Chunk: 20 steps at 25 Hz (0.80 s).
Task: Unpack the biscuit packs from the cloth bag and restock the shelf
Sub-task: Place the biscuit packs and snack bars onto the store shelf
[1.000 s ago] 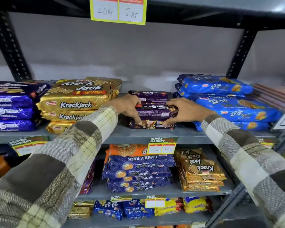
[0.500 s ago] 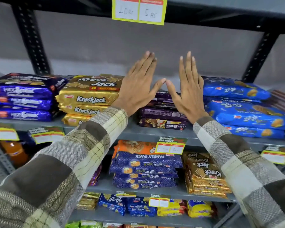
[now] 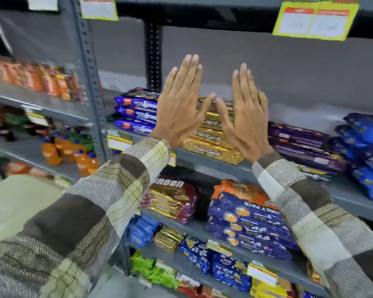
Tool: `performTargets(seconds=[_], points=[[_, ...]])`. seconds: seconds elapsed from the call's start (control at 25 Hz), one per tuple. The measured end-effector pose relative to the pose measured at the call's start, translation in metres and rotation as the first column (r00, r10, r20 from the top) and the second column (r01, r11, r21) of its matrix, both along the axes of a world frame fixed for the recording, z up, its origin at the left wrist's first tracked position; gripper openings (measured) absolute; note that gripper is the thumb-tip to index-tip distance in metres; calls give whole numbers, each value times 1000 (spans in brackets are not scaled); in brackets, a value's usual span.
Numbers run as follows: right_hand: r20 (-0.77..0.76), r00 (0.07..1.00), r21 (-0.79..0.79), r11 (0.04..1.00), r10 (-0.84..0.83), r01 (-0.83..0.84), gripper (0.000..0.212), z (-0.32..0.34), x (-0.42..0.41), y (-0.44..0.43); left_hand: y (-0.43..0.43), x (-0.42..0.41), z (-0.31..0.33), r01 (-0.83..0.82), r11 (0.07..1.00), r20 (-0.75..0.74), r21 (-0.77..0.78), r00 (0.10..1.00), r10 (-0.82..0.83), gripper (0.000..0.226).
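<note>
The whole view is swinging leftward across the shelf (image 3: 198,160), so the neighbouring bay with its orange bottles (image 3: 73,153) is coming into sight, where a second ago the camera was facing the middle bay squarely. The stack of purple biscuit packs (image 3: 299,145), which both hands were squaring up a second ago, is now sitting alone on the upper board. It is lying well to the right of the hands, between the gold packs (image 3: 211,145) and the blue packs (image 3: 366,147), and nothing is touching it. A pale beige shape (image 3: 19,203) is showing at the lower left; it may be the cloth bag, but the blur is making that impossible to tell. The left hand (image 3: 179,106) and the right hand (image 3: 248,117) are hanging raised in front of the gold packs. Both are spread flat with fingers straight and palms facing the shelf, holding nothing, just as they were half a second ago. The thumbs are nearly meeting, though I cannot tell whether the tips are touching. Judging from this, that batch of packs is placed and the person is turning away from it. They are most likely heading back to the bag for more, or else signalling that the restocking is finished; the frames are not settling which.
</note>
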State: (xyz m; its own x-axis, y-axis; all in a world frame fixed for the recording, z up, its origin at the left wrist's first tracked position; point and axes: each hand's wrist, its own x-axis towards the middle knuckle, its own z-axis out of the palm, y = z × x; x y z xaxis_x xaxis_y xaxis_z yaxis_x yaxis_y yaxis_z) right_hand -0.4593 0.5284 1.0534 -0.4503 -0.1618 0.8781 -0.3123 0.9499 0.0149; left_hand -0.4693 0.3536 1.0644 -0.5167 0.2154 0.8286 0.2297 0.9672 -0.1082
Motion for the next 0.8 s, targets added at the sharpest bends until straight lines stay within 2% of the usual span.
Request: performTargets(seconds=[0.2,0.36,0.52,0.6,0.8], points=[[-16,989,95,985,149,-147,67,-10,1,-155,-145,43,-18,-198,979,69,38,978,195,70],[132,943,71,946,306,-317,67,-53,6,-294,-271,91,-59,-407,911,180,74,903,389,73],[334,831,110,857,445,-503,72,-118,39,-432,-390,160,-127,-627,774,355,86,745,564,76],[440,747,113,794,499,-597,74,-151,61,-492,-439,193,-163,-730,678,454,83,633,627,78],[643,529,67,646,554,-760,74,-233,102,-605,-527,262,-242,-887,461,616,30,379,690,78]])
